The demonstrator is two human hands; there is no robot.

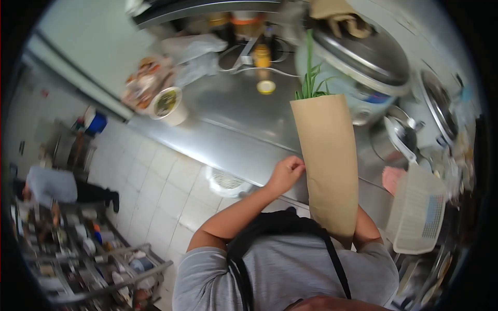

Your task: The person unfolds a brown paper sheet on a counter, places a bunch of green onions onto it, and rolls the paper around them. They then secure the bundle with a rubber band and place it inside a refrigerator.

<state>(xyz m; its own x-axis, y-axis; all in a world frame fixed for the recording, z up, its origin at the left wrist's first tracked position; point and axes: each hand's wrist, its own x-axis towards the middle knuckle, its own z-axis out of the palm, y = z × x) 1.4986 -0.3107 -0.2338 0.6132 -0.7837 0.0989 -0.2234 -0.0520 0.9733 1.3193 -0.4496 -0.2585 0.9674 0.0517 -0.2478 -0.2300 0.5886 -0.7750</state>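
A tall brown paper bag (329,160) stands upright in front of my chest, with long green leafy stalks (314,83) poking out of its top. My left hand (288,173) is closed, its fingertips curled together right at the bag's left edge. Whether they pinch the paper or something small cannot be made out. My right forearm (367,228) passes behind the lower part of the bag, which hides my right hand and its fingers.
On the steel counter (223,122) are a tub of greens (168,106), a plastic bag of food (148,80), a yellow-lidded jar (265,87) and a large lidded cooker (363,57). A white basket (415,212) is at right. Another person (52,186) stands far left near cluttered racks.
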